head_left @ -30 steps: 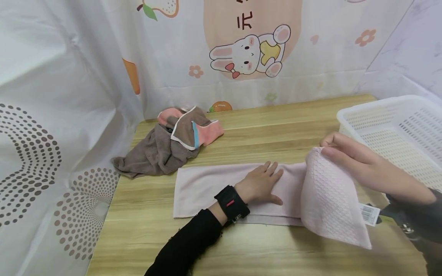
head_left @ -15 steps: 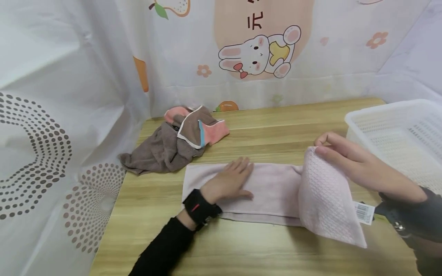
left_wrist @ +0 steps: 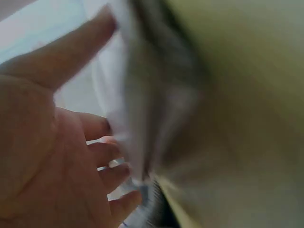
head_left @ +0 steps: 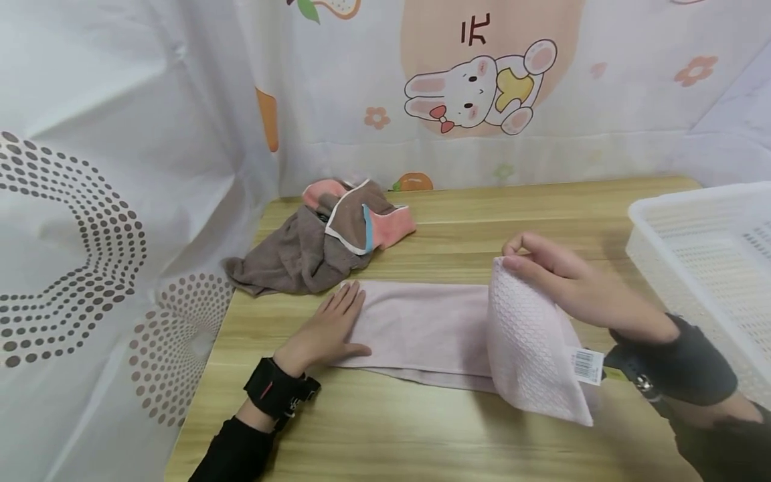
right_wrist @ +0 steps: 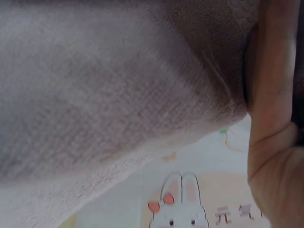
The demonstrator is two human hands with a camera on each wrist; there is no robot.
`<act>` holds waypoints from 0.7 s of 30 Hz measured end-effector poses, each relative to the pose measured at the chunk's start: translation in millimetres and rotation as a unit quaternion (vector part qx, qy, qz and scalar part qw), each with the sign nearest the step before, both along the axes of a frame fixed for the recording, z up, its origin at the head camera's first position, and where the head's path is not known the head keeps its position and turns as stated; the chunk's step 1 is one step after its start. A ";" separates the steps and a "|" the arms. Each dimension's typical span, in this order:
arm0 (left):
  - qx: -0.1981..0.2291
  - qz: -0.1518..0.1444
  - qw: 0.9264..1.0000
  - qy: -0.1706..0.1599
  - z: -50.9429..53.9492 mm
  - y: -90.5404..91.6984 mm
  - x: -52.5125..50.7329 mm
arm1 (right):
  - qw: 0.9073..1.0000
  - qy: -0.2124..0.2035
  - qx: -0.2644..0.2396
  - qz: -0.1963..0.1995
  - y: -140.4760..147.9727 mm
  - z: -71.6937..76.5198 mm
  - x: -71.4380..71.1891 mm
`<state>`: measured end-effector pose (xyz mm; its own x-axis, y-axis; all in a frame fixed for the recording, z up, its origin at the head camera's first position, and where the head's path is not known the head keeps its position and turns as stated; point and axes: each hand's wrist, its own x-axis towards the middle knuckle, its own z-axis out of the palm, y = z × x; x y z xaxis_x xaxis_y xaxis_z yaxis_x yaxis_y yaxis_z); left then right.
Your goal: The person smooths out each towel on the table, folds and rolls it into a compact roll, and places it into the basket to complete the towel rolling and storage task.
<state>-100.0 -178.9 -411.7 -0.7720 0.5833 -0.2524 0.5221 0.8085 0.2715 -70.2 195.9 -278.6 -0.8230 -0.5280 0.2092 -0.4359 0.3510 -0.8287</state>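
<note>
A pale pink towel (head_left: 421,328) lies folded in a long strip across the table. My left hand (head_left: 328,331) rests on the strip's left end with straight fingers and the thumb apart. Between thumb and fingers, my right hand (head_left: 560,278) pinches the upper corner of the towel's right end, which is lifted and folded back with its textured side showing. A white barcode tag (head_left: 585,365) hangs at that raised part. In the left wrist view the towel edge (left_wrist: 147,95) is blurred beside the fingers. The right wrist view shows the towel's soft surface (right_wrist: 109,85) close up.
A crumpled brown and coral towel (head_left: 301,248) lies at the back left of the wooden table (head_left: 421,442). A white perforated plastic basket (head_left: 674,268) stands at the right. A printed curtain (head_left: 337,80) hangs behind and along the left.
My left hand has slid left along the strip to its left end. My right hand keeps its pinch on the raised towel corner, which has come slightly left. The head view has shifted.
</note>
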 end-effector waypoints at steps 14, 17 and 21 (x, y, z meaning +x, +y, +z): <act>0.028 0.021 0.999 -0.041 -4.9 -12.0 -5.9 | 0.979 -0.187 -0.068 0.037 -83.4 -30.1 -32.5; 0.030 0.018 0.999 -0.039 -5.5 -11.9 -6.3 | 0.968 -0.231 -0.089 0.033 -100.4 -39.3 -40.4; 0.037 0.014 0.998 -0.045 -7.3 -12.7 -7.6 | 0.956 -0.269 -0.117 0.024 -120.5 -52.6 -50.6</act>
